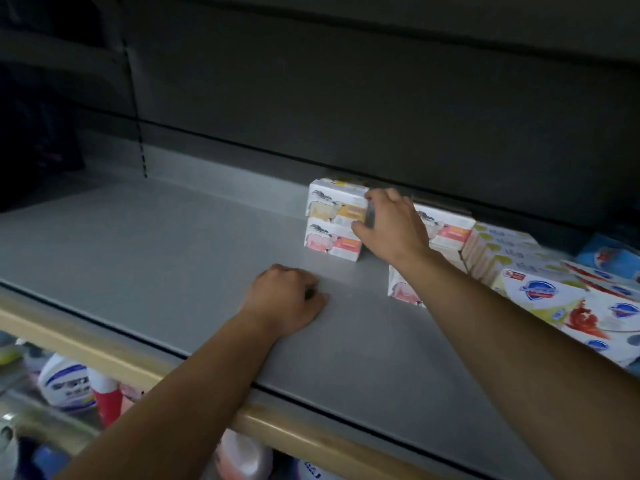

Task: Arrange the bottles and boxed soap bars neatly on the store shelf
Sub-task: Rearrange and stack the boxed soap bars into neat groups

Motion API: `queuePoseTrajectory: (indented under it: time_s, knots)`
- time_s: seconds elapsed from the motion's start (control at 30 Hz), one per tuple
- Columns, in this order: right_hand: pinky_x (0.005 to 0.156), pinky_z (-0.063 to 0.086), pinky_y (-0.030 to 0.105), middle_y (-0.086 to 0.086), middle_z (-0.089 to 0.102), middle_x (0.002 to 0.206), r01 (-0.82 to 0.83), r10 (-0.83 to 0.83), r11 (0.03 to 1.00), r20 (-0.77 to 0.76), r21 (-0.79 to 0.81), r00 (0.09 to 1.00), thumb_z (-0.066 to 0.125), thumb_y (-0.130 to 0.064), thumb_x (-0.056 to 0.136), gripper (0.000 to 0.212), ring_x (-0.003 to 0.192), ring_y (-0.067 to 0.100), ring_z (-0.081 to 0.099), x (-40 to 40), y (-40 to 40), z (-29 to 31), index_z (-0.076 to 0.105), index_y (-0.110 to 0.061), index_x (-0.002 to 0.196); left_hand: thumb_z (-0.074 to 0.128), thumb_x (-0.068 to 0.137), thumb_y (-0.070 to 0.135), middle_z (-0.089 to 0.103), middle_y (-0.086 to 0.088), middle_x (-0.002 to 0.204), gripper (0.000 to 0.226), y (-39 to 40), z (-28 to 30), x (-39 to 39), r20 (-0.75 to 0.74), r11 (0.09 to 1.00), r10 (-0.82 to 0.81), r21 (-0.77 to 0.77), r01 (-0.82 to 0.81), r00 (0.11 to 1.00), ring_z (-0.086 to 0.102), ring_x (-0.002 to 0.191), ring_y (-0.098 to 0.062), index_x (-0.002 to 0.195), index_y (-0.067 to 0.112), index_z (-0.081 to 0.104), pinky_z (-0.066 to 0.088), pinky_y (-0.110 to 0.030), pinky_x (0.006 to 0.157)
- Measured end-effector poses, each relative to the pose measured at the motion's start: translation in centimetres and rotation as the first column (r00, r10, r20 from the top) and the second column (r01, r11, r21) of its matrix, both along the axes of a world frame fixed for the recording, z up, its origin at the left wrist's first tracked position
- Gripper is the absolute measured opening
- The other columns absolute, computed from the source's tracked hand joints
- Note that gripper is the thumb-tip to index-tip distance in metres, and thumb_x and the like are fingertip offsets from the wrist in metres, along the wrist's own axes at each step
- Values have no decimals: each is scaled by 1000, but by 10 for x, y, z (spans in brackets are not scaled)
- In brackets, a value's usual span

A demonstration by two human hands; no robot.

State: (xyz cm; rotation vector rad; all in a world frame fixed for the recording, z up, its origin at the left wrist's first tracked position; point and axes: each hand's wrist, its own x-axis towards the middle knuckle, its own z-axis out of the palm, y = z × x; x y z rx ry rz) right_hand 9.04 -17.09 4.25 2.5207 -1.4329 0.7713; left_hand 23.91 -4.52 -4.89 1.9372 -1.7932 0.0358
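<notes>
Two white soap boxes with orange and pink print stand stacked near the back of the grey shelf [173, 244]. My right hand [391, 226] grips the right end of the upper soap box [334, 202], thumb in front and fingers over its top; the lower soap box [330, 242] sits beneath. My left hand [287, 299] rests on the bare shelf in front of the stack, fingers curled into a fist, holding nothing. More of the same boxes [446, 226] lie behind my right wrist, and one [401, 287] shows under my forearm.
Rows of pale green-marked soap boxes [498, 251] and larger white boxes with blue shield logos [554, 299] fill the shelf's right side. A blue pack [609, 254] lies far right. Bottles [69, 382] stand on the lower shelf beneath the tan front rail [104, 355].
</notes>
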Motion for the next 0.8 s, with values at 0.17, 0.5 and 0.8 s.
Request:
queuePoseTrajectory:
  time_s: [0.17, 0.5, 0.8]
  knots:
    - [95, 45, 40, 10, 53, 132, 52, -58, 997, 106, 56, 993, 68, -43, 83, 63, 119, 35, 50, 19, -34, -9, 46, -18, 137, 51, 86, 43, 65, -1, 77, 28, -6, -2, 3, -51, 1000, 18, -5, -18, 999, 56, 95, -28, 75, 17, 55, 46, -27, 76]
    - [85, 42, 30, 4, 64, 120, 32, -70, 995, 413, 97, 908, 76, -31, 82, 48, 112, 27, 58, 32, -37, -15, 51, -19, 121, 49, 83, 44, 69, 0, 84, 30, -9, -6, 5, -107, 1000, 30, -7, -30, 994, 53, 101, -27, 90, 20, 66, 47, -28, 82]
    - [79, 55, 36, -19, 59, 96, -189, 105, 979, 607, 77, 788, 75, -20, 76, 46, 88, 7, 63, -25, 51, -19, 44, -35, 107, 68, 74, 47, 42, 3, 136, 77, -2, 11, 8, -576, 946, -91, -304, -110, 813, 63, 98, -17, 142, 29, 36, 54, -37, 84]
